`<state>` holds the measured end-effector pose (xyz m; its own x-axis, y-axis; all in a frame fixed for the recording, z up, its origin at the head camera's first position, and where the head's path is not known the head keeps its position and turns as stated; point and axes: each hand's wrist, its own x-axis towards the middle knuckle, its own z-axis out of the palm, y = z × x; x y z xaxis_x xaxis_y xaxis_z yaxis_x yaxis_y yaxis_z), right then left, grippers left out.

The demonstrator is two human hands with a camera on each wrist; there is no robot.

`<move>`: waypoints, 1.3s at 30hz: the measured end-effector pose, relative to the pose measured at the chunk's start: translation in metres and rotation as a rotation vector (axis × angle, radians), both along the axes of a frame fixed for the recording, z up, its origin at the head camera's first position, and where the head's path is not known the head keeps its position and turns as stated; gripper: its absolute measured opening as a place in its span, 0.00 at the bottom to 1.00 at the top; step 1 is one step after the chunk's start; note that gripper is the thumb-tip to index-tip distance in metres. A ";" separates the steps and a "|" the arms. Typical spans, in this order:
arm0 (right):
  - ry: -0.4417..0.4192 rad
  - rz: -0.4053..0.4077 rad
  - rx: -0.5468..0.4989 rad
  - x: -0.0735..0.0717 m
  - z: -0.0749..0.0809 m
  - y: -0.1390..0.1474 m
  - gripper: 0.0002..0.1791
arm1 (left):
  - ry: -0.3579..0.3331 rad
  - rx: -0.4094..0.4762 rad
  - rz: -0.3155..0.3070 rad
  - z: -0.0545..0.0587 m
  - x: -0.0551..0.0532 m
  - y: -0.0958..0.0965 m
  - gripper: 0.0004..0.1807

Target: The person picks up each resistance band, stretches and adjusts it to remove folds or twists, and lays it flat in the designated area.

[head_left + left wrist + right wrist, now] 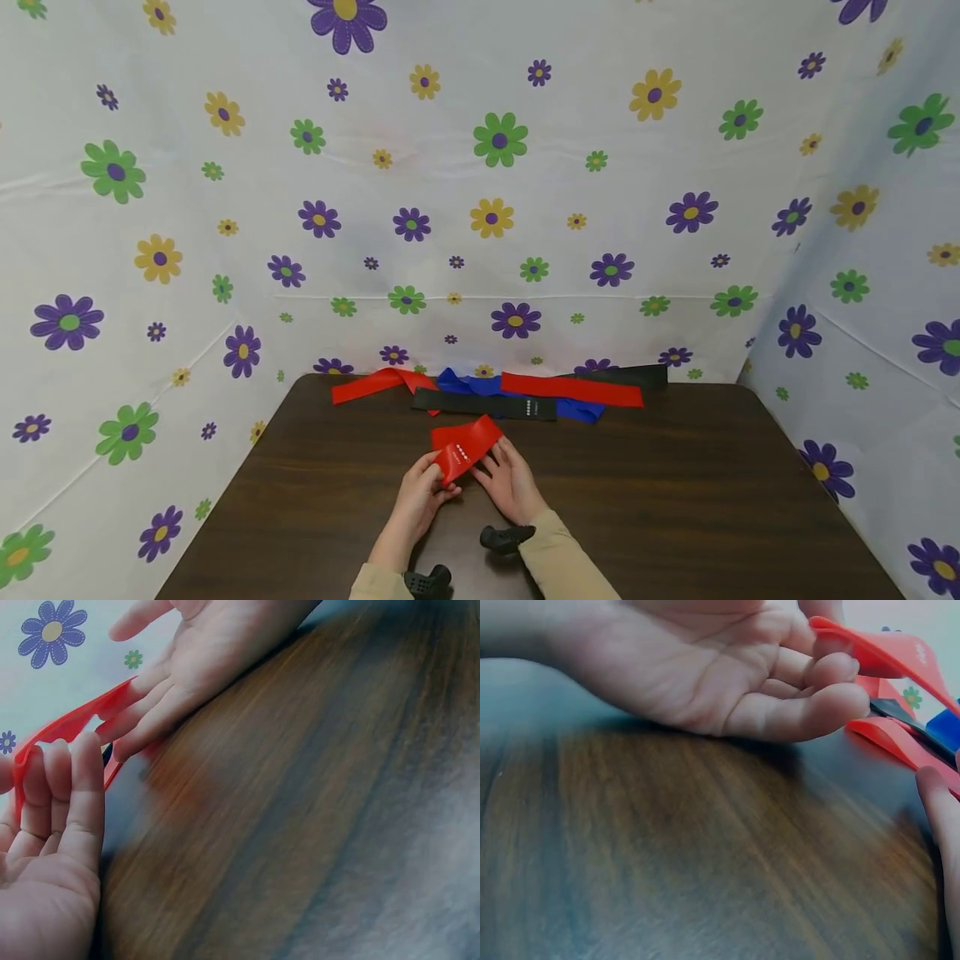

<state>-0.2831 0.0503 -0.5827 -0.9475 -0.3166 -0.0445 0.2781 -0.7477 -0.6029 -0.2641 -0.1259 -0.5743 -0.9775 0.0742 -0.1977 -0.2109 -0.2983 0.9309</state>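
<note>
– In the hands?
– A flat, red, rubbery loop band with white print, pinched by the left hand; the right hand, fingers relaxed, touches its right end, thumb apart.
– And around it?
– Below, a dark wooden tabletop, with room toward the left and right edges; flat red bands, flat black bands and rumpled blue banding overlap along the far edge.

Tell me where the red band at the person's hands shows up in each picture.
Head: lower centre, red band between left hand and right hand.
Left wrist: upper left, red band running between both hands.
Right wrist: upper right, red band at the right fingertips.
Shared landmark: dark wooden table.
</note>
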 end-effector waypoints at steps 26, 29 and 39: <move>-0.335 -0.426 0.152 -0.021 0.022 0.053 0.22 | 0.052 -0.066 0.023 0.000 0.007 0.006 0.22; -0.350 -0.444 0.159 -0.021 0.023 0.060 0.22 | 0.048 -0.076 0.015 0.001 0.009 0.006 0.22; -0.387 -0.480 0.149 -0.023 0.024 0.081 0.17 | 0.034 -0.075 -0.026 0.001 0.006 -0.001 0.23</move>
<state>-0.3060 0.1311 -0.5585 -0.8889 0.1756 -0.4232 0.1513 -0.7593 -0.6329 -0.2579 -0.1266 -0.5734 -0.9816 0.0858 -0.1706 -0.1858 -0.2226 0.9570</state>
